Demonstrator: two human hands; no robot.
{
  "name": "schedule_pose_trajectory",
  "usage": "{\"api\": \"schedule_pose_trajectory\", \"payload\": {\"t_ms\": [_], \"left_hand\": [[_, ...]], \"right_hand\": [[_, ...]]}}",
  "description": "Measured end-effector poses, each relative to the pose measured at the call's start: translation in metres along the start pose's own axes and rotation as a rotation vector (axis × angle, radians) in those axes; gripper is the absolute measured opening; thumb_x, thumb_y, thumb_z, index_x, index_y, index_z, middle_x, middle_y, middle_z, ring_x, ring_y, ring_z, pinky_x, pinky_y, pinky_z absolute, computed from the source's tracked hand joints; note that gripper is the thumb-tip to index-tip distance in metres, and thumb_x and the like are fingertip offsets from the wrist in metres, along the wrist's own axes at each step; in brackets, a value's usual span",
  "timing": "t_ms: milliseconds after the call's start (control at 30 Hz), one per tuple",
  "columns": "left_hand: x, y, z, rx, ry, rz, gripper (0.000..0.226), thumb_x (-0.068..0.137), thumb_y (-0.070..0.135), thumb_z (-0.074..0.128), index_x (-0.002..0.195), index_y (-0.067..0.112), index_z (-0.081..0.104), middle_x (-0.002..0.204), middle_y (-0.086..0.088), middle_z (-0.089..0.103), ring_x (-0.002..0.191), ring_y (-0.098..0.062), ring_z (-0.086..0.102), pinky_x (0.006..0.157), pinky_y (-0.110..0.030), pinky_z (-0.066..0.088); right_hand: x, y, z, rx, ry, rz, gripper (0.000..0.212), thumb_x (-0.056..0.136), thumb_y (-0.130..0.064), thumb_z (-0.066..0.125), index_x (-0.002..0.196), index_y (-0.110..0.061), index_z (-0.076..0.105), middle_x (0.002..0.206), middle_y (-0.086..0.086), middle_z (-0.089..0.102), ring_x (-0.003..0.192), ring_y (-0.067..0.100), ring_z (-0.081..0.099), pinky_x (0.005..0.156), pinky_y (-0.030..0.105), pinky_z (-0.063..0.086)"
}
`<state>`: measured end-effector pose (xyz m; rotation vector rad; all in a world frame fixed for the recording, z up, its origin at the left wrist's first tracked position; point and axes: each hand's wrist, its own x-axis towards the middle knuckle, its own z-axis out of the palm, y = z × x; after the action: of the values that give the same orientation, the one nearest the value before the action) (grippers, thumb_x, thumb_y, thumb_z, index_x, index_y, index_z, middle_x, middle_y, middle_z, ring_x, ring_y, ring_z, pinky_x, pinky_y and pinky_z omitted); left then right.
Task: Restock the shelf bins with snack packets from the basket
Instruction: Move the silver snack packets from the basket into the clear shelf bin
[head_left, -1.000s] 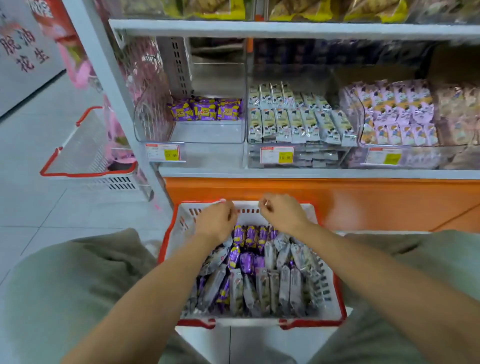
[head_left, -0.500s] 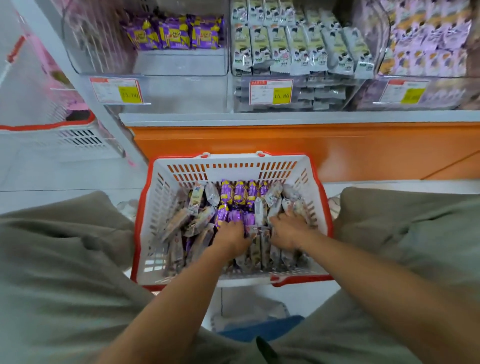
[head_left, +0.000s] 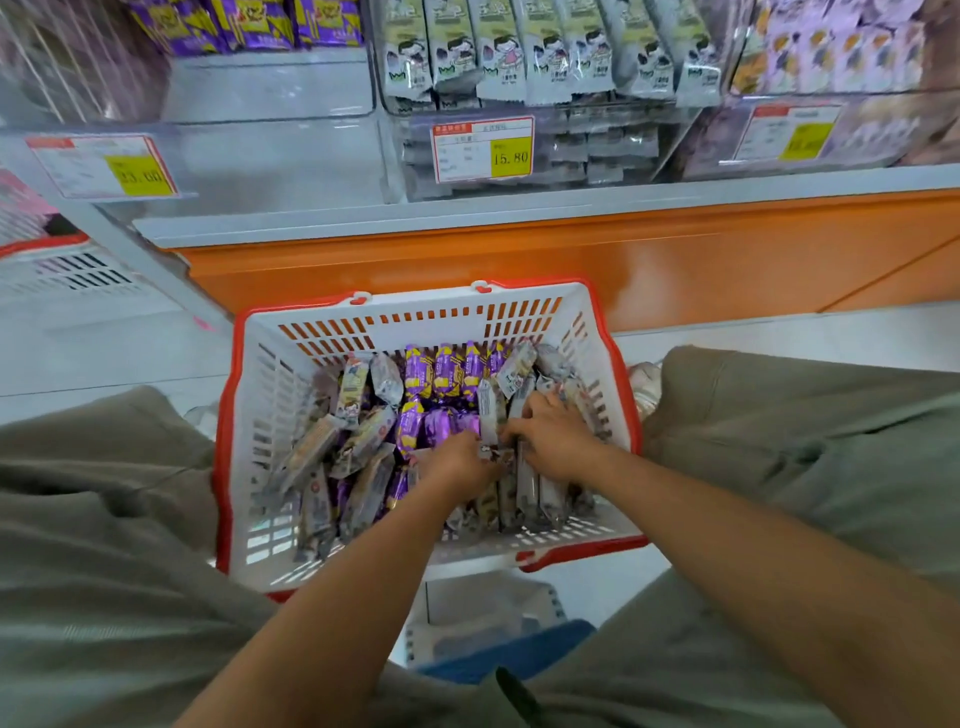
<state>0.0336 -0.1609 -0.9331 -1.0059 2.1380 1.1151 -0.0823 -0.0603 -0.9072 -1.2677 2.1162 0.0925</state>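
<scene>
A white basket with a red rim (head_left: 260, 395) sits between my knees, filled with several purple snack packets (head_left: 441, 374) and several grey-white snack packets (head_left: 358, 441). Both hands are inside it, close together on the right half. My left hand (head_left: 457, 462) curls its fingers into the pile of grey-white packets. My right hand (head_left: 556, 441) grips upright grey-white packets just beside it. Above, the clear shelf bins hold purple packets (head_left: 249, 23) on the left and grey-white packets (head_left: 540, 47) in the middle.
An orange panel (head_left: 675, 260) runs under the shelf edge behind the basket. Price tags (head_left: 483, 148) hang on the bin fronts. A second red-rimmed basket (head_left: 47, 260) stands on the floor at the left. My knees in grey-green fabric flank the basket.
Both hands went from the basket's far rim down into the packets. In the last half second they shifted a little to the right and closed on grey-white packets.
</scene>
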Motion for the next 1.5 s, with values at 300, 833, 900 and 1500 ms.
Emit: {"api": "schedule_pose_trajectory", "payload": {"t_ms": [300,833,900,1500], "left_hand": [[-0.006,0.008,-0.006,0.003,0.086,0.068,0.033,0.091,0.037,0.064,0.115,0.014,0.065,0.096,0.0,0.063,0.074,-0.012,0.053,0.057,-0.025,0.038],[-0.03,0.01,-0.103,-0.794,0.356,0.002,0.045,0.084,0.033,0.073,0.106,-0.006,0.064,0.095,-0.012,0.068,0.069,-0.016,0.063,0.06,-0.021,0.057],[-0.037,0.02,-0.11,-0.832,0.345,0.016,0.031,0.089,0.026,0.069,0.095,-0.004,0.066,0.085,-0.014,0.066,0.066,-0.019,0.059,0.07,-0.031,0.058],[-0.144,0.134,-0.201,-0.588,0.689,0.546,0.017,0.098,0.031,0.051,0.095,0.017,0.06,0.093,-0.007,0.067,0.08,-0.022,0.065,0.073,-0.037,0.054]], "right_hand": [[0.002,0.004,-0.002,0.114,0.032,0.014,0.042,0.092,-0.005,0.05,0.125,-0.029,0.06,0.122,0.006,0.04,0.12,0.027,0.03,0.092,0.036,0.033],[-0.021,-0.039,-0.029,0.458,0.355,-0.16,0.093,0.077,-0.053,0.074,0.144,-0.022,0.018,0.142,0.001,0.03,0.126,0.017,0.039,0.099,0.034,0.041],[-0.024,-0.044,-0.038,0.376,0.526,-0.199,0.08,0.081,-0.042,0.074,0.141,-0.015,0.028,0.136,0.005,0.035,0.123,0.017,0.039,0.094,0.027,0.038],[-0.096,-0.042,-0.202,0.375,1.078,-0.257,0.048,0.08,-0.03,0.054,0.126,-0.017,0.047,0.121,0.001,0.05,0.109,0.014,0.047,0.084,0.027,0.036]]}}
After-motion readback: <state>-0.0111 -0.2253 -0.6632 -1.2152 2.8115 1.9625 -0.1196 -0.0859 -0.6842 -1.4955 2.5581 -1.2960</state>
